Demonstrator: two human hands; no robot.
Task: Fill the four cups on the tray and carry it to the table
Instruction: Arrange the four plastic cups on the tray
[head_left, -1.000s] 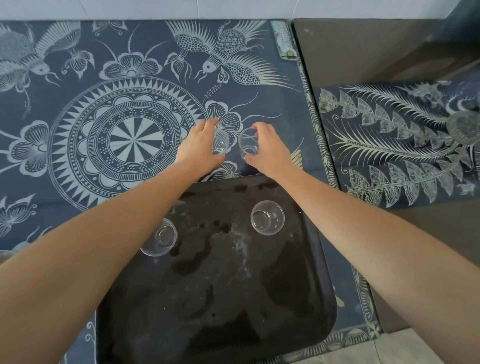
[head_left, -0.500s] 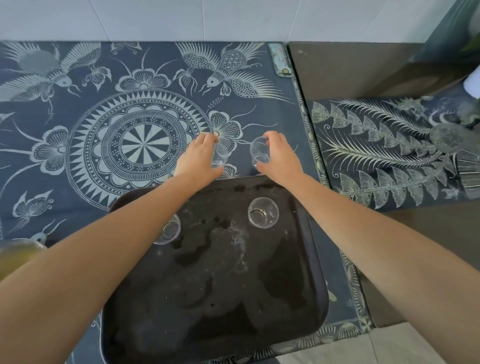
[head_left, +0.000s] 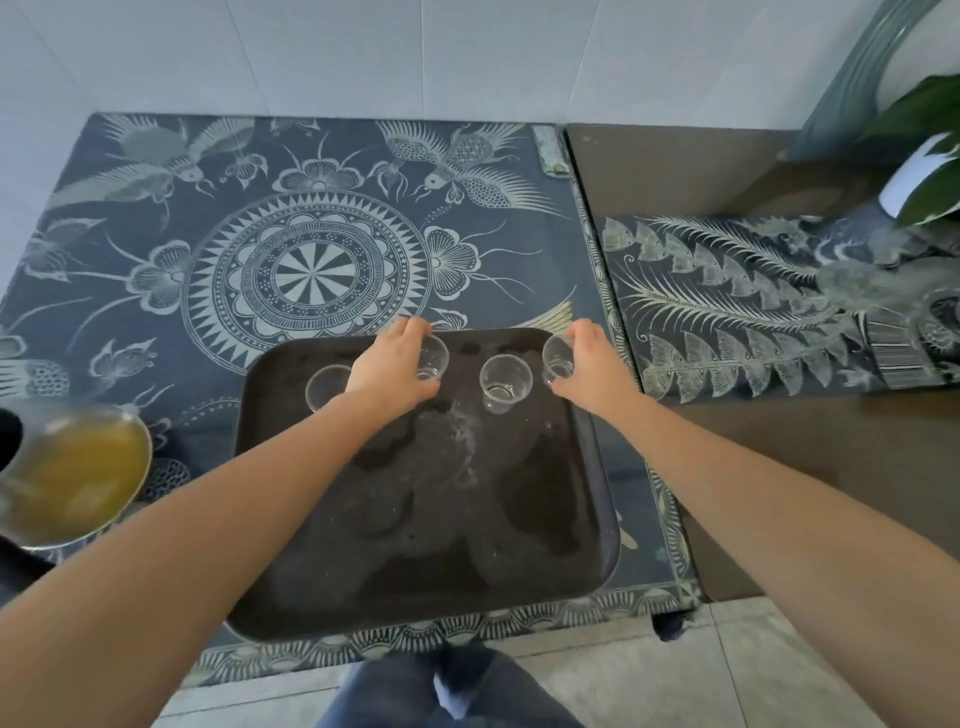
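Setup step, probably; left hand (head_left: 387, 371) grips mid-left cup (head_left: 432, 357), right hand (head_left: 595, 364) grips rightmost cup (head_left: 557, 357); next: release, then pour.

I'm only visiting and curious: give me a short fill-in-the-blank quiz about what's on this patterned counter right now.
1. In all, ____ clear cups are at the far end of the dark tray.
2. The left hand grips one cup and the right hand grips another cup, leaving ____ cups unheld.
3. The jug of yellowish liquid stands to the tray's ____.
Missing words: four; two; left.
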